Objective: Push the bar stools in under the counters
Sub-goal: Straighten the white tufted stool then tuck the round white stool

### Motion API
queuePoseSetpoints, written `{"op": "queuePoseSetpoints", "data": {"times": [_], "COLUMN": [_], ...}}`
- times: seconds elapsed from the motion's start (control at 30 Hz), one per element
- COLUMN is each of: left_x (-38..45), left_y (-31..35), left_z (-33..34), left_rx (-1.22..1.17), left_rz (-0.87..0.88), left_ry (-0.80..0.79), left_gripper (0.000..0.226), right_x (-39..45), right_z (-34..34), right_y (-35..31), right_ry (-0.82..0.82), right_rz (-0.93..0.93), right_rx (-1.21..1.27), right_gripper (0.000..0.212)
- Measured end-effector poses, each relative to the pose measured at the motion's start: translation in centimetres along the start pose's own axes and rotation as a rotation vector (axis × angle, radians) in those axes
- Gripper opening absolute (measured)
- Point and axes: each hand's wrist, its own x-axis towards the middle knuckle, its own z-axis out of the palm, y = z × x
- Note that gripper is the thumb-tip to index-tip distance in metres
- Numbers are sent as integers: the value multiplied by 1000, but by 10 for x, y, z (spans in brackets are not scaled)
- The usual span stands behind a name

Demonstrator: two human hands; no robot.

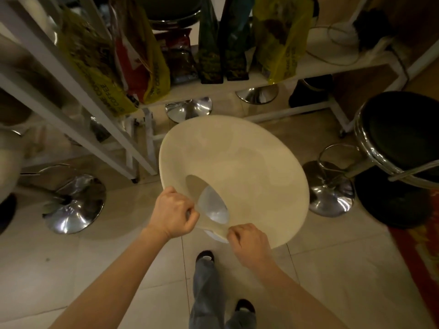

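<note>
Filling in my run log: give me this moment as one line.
left hand: grips cream stool back rim | right hand: grips same rim | stool: facing white counter, not yet under

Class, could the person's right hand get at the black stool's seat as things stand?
Probably yes, once freed: the right hand grips the cream stool, while bare floor separates it from the black stool on that side.

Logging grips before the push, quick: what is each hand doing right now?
Left hand: closed, gripping the cream stool seat at its cut-out edge.
Right hand: closed, gripping the same seat's near edge.
</note>
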Motion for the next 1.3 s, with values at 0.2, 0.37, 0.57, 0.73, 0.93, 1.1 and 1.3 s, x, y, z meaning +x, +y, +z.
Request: {"op": "queuePoseSetpoints", "data": {"times": [0.2,0.37,0.57,0.73,0.93,1.1,1.3], "left_x": [31,62,100,125,147,156,153], "left_y": [-16,-34,-48,-67,-84,-96,-85], "left_z": [-2,-2,-3,-7,-9,-8,-6], "left_rx": [15,17,22,22,18,14,4], "left_rz": [-22,-24,-50,-61,-72,-65,-54], "left_ry": [4,40,79,111,126,119,169], "left_gripper": [34,33,35,38,39,40,39], "right_x": [39,80,128,160,190,203,203], "right_z": [-3,-9,-18,-21,-23,-25,-28], "right_y": [2,2,11,7,5,0,14], "right_ry": [24,3,19,40,32,21,16], "right_rz": [19,24,27,13,-23,-35,-41], "right_rx": [-24,-32,-52,-48,-91,-80,-54], "right_gripper": [43,32,39,37,35,32,33]}}
